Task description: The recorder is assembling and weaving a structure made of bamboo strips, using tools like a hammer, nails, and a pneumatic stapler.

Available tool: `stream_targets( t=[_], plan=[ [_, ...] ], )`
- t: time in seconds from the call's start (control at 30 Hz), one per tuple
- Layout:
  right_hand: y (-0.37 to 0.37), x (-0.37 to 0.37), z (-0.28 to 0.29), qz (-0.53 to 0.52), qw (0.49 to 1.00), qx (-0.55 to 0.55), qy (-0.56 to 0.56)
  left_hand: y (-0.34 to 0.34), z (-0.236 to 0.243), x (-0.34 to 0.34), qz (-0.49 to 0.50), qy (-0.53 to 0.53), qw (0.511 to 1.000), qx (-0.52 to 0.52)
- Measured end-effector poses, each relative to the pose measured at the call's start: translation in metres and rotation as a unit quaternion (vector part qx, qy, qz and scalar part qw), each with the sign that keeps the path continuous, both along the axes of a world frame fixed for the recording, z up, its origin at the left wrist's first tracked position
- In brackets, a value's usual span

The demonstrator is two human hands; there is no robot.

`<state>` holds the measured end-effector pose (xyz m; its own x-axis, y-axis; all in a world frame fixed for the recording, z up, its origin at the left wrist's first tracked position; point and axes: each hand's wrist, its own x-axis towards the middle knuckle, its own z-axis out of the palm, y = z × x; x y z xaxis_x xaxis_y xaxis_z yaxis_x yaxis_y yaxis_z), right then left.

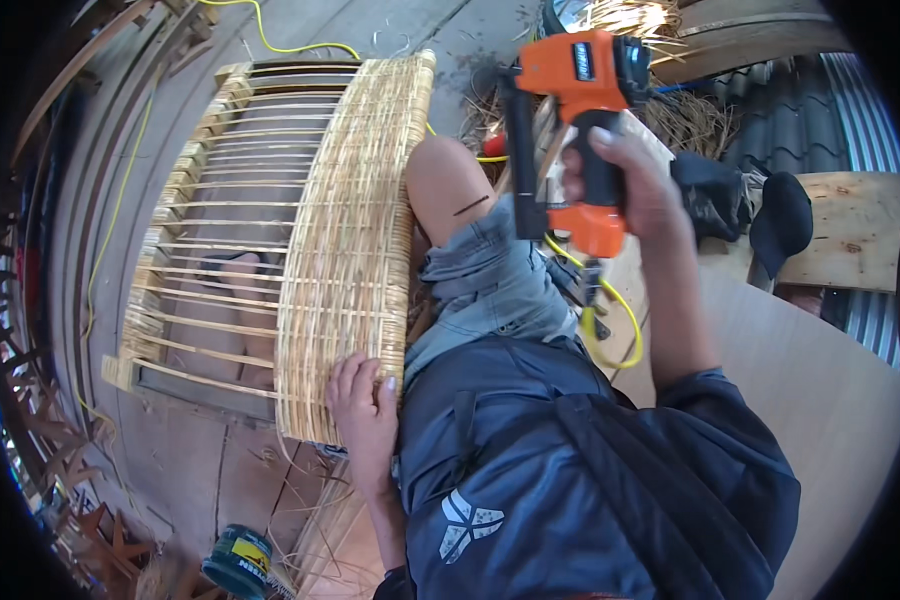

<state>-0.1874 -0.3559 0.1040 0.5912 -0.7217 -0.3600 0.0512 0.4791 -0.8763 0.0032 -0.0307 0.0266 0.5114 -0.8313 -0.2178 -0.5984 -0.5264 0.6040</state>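
My right hand [635, 180] is closed around the black grip of an orange and black air nail gun [570, 75], held up above my lap with its long dark magazine pointing down on the left. A yellow hose [635, 340] hangs from its lower end. Across my left leg lies a wooden frame with a partly woven wicker panel [345, 230]. The weave is dense on the right, while bare thin slats [240, 180] span the left part. On the panel's near right corner rests my left hand [365, 405], fingers lying on the weave and thumb apart.
A dark green tub [238, 562] stands on the plank floor at lower left. Loose wicker strips lie near it and at the far side. To the right are a pale board [800, 370], a dark cap-like thing [782, 222], a plywood piece [850, 235] and corrugated sheets.
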Motion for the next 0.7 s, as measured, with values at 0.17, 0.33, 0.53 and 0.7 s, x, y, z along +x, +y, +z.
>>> stream_targets(
  t=[0.17,0.33,0.53,0.7],
  plan=[
    [0.001,-0.058,0.01,0.017,0.964,-0.061,0.259,0.001,0.003,0.005,0.007,0.025,1.0,0.001],
    [0.02,-0.113,-0.054,0.076,0.748,-0.277,0.598,-0.002,0.003,0.007,0.002,0.027,1.0,-0.008],
    [0.019,-0.154,-0.131,0.056,0.634,-0.234,0.735,0.002,0.0,0.009,0.002,0.03,1.0,0.002],
    [0.013,-0.165,-0.171,0.028,0.603,-0.279,0.747,0.003,-0.001,0.009,-0.001,0.014,1.0,0.011]
  ],
)
